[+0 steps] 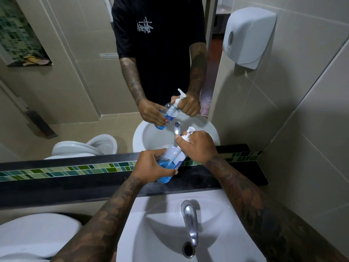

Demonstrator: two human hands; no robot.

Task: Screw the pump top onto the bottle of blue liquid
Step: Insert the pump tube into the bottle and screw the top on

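- Right now the left hand (pixel 153 165) is wrapped around the lower body of the clear bottle (pixel 171 163), which is tilted above the dark ledge (pixel 75 184).
- Blue liquid (pixel 166 172) pools in its lower end.
- Meanwhile the right hand (pixel 196 145) is closed around the white pump top (pixel 188 135) sitting at the bottle's neck.
- Below them are the white sink (pixel 226 233) and chrome tap (pixel 189 220); a mirror (pixel 75 82) behind repeats the scene.
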